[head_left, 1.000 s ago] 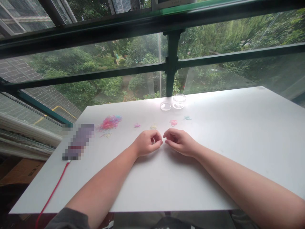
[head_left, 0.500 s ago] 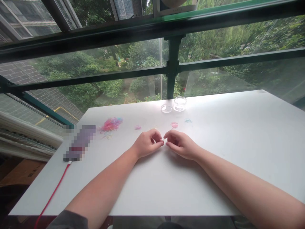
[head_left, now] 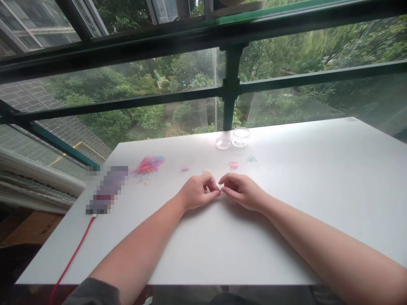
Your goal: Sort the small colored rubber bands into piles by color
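Note:
Near the middle of the white table [head_left: 190, 250], my left hand [head_left: 200, 190] is closed in a pinch, thumb against forefinger. My right hand [head_left: 241, 190] faces it with curled fingers, its thumb and forefinger tips almost touching the left fingertips. A tiny, thin, pale thing shows between the two sets of fingertips, too small to name. Just beyond my hands lie small groups of thin coloured bands: pink bands [head_left: 233, 165], teal bands [head_left: 252, 159], purple bands [head_left: 185, 168] and pale yellow bands [head_left: 206, 171], the last partly behind my left hand.
A larger heap of mixed coloured bands [head_left: 149, 165] lies at the left. Beside it is a blurred-out phone-like object [head_left: 108, 190] with a red cable [head_left: 74, 254]. A clear round jar [head_left: 241, 137] and a clear lid [head_left: 223, 144] stand at the back edge by the window.
My left fingertips have shifted slightly right, closer to my right hand's fingertips. The camera view has moved a little; the things on the table look unchanged.

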The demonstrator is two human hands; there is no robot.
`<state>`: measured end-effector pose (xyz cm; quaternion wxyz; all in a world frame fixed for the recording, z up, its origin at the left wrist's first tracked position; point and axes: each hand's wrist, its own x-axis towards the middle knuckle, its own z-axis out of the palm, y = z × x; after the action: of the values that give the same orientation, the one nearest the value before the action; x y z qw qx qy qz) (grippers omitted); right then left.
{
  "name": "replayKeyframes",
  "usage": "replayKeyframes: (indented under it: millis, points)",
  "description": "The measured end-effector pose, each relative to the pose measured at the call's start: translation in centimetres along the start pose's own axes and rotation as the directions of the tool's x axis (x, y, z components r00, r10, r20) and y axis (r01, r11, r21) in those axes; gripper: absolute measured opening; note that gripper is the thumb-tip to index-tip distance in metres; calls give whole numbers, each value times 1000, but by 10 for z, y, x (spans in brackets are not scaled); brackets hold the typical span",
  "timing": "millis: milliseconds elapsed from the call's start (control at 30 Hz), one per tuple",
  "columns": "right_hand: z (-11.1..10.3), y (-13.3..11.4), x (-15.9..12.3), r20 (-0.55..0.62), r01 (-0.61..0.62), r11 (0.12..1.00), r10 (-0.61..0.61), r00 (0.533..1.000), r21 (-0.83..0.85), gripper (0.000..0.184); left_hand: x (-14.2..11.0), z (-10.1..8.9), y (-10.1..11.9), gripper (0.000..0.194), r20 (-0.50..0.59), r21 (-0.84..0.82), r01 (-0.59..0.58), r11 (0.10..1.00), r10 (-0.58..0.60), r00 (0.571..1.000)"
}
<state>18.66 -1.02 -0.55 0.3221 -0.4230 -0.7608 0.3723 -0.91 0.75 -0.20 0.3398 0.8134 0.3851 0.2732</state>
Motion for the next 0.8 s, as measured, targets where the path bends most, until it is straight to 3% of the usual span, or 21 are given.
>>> replayKeyframes:
  millis: [267, 800]
  points:
    - [-1, 0, 0, 45, -10, 999, 12, 999, -35, 11, 0, 0, -1, 14, 9, 39, -40, 998, 39, 999]
    - [-2, 0, -1, -4, 6, 999, -6, 1000, -31, 3, 2, -2, 0, 11, -27, -5, -18, 1000, 18, 999]
